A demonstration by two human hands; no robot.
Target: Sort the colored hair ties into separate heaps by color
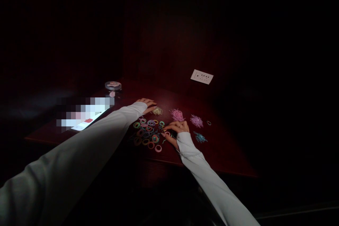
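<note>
A mixed heap of colorful small hair ties [147, 132] lies on the dark red table, loose rings with thin bands among them. My right hand [180, 129] reaches over the heap's right side, its thumb and index fingertips slightly apart at the ties. Nothing held shows between them. My left hand [146, 102] rests beyond the heap, fingers stretched out beside a small pale yellow pile of bands [157, 111]. To the right are a pink pile [177, 114], a purple pile [196, 120] and a blue pile [200, 137]. A single ring [209, 123] lies farther right.
A lit, partly pixelated screen [84, 122] lies left of my left sleeve. Behind it stands a clear round container [113, 86] with a lid. A white socket plate [202, 76] is on the wall behind the table [225, 155]. The surroundings are very dark.
</note>
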